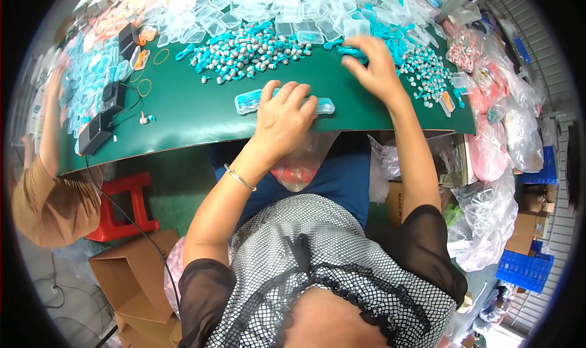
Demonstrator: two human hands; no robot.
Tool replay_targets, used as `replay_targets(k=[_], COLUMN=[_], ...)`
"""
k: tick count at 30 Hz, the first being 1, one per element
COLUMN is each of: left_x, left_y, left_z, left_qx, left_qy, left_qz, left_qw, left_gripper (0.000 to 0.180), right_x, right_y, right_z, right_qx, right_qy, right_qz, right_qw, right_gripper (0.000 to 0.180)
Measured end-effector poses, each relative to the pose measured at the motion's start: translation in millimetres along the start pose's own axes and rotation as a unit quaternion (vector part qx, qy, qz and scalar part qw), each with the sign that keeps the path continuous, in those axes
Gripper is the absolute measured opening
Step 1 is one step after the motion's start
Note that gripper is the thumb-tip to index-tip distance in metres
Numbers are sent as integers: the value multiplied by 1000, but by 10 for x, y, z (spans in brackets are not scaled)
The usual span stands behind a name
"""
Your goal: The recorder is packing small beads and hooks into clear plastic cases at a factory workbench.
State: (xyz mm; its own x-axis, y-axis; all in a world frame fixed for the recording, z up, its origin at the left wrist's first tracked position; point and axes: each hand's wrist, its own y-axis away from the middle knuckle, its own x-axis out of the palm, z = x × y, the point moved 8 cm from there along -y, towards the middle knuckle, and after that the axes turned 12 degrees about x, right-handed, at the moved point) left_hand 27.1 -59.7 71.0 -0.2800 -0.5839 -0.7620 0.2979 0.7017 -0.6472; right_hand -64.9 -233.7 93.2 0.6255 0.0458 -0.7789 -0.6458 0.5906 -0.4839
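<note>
A long clear plastic case (247, 103), with teal cords inside, is laid at the near middle of a green counter (195, 119). Its middle is covered by the left hand (284, 113), whose fingers are bent over it and slightly spread; whether it is gripped beneath the palm cannot be told. The right hand (373, 67), a little blurred, is held farther away and to the right, thumb and fingers parted at a teal cord bundle (354, 51); contact cannot be made out. Beyond the left hand, teal cords with pale round ends (253, 50) are piled. At the far side, translucent cases (244, 20) are heaped. At the left, a co-worker's brown top (55, 201) is seen.
</note>
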Motion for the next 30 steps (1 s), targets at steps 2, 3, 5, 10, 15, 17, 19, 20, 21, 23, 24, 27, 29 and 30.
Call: replay_targets(k=[2, 3, 5, 10, 15, 17, 19, 20, 21, 23, 24, 27, 29, 30], left_x=[10, -19, -63, -207, -244, -155, -84, -12, 84, 226, 268, 444, 464, 452], left_y=[71, 99, 153, 282, 146, 132, -10, -68, -143, -249, -316, -451, -471, -476], left_z=[23, 5, -45, 115, 223, 430, 586, 682, 773, 915, 948, 1000, 968, 945], left_qx=[-9, -8, -5, -52, -66, -121, -128, -137, -142, -132, -122, -93, -79, -69], left_qy=[-57, -60, -23, -29, 11, 33, 28, -1, -26, -52, -76, -121, -133, -143], left_qz=[30, 29, 23, 21, 3, -3, 22, 37, 51, 51, 51, 102, 99, 84], left_qw=[998, 998, 999, 998, 998, 992, 991, 990, 988, 989, 988, 983, 983, 984], left_gripper=[33, 33, 35, 31, 25, 24, 20, 21, 22, 20, 19, 13, 7, 6], right_x=[42, 56, 207, 104, -10, -97, -89, -63, -80, -68, -101, -246, -337, -301], right_y=[-269, -346, -451, -235, 205, 350, 556, 661, 769, 938, 1024, 1195, 1287, 1301], right_z=[-237, -271, -513, -35, 106, 61, 40, 26, 7, 77, 57, 33, 64, 123], right_qx=[16, 14, 94, -20, -5, 70, 78, 74, 71, 73, 75, 75, 73, 82], right_qy=[170, 169, 237, 70, -55, -148, -179, -254, -323, -274, -287, -282, -262, -173], right_qz=[-88, -90, 17, -42, -62, -110, -118, -124, -132, -112, -132, -173, -195, -163], right_qw=[981, 981, 967, 996, 997, 980, 974, 956, 934, 952, 946, 941, 942, 968], right_gripper=[61, 61, 68, 63, 63, 64, 61, 58, 55, 45, 42, 35, 31, 29])
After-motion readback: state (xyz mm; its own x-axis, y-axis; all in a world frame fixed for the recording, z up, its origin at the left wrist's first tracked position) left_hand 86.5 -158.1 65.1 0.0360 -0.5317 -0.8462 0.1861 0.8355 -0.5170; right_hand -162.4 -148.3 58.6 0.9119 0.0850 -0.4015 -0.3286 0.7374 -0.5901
